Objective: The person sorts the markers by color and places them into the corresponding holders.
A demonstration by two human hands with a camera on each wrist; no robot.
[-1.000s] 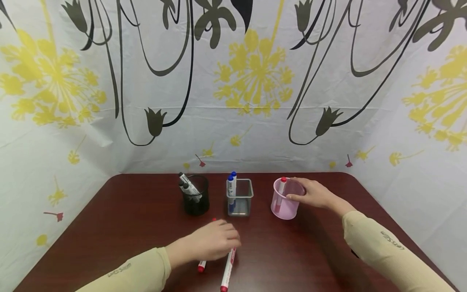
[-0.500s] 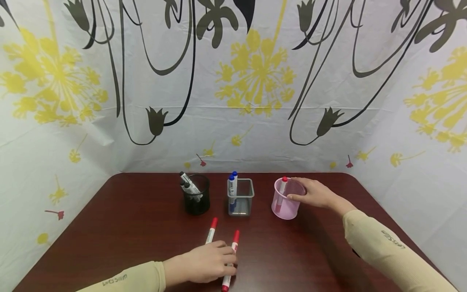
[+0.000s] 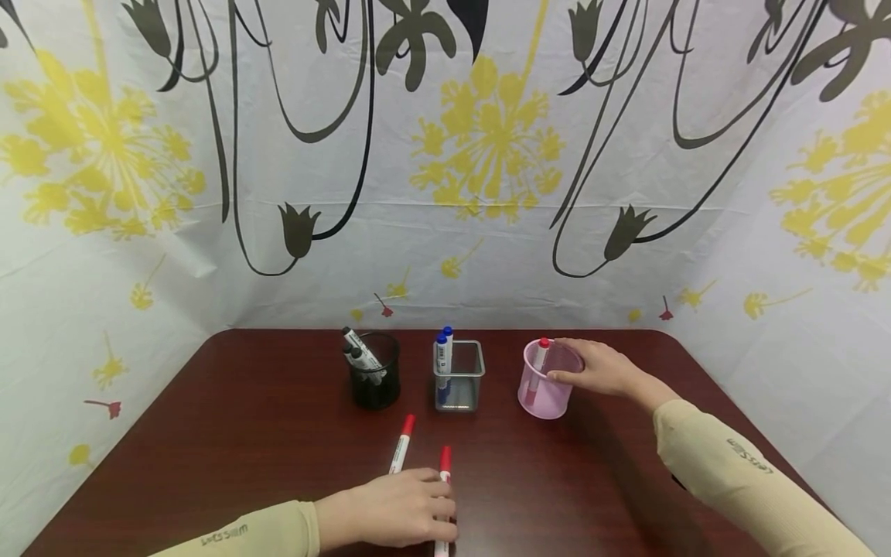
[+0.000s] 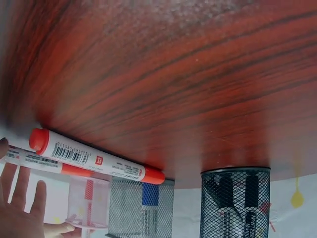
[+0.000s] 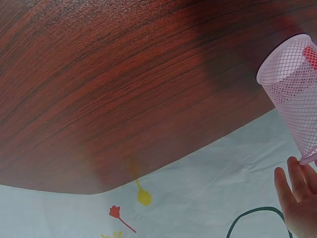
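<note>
My left hand (image 3: 400,507) lies across a red-capped whiteboard marker (image 3: 445,459), its fingers over the white barrel. In the left wrist view, fingers sit behind that marker (image 4: 37,162), with a fingertip at its near side. A second red-capped marker (image 3: 401,449) lies on the table left of it, partly hidden by the hand. My right hand (image 3: 602,370) holds the rim of a pink mesh pen holder (image 3: 541,398), thumb at the near side and fingers at the far side. One red-capped marker (image 3: 539,357) stands inside that holder.
A black mesh pen holder (image 3: 376,391) with black markers (image 3: 362,352) stands at the back left. To its right is a square silver mesh holder (image 3: 462,394) with two blue-capped markers (image 3: 444,352). A patterned curtain (image 3: 418,263) hangs behind the table.
My left hand has come down toward the front of the table onto the right-hand red marker, which has turned straighter and slid slightly nearer. The right hand stays on the pink holder.
</note>
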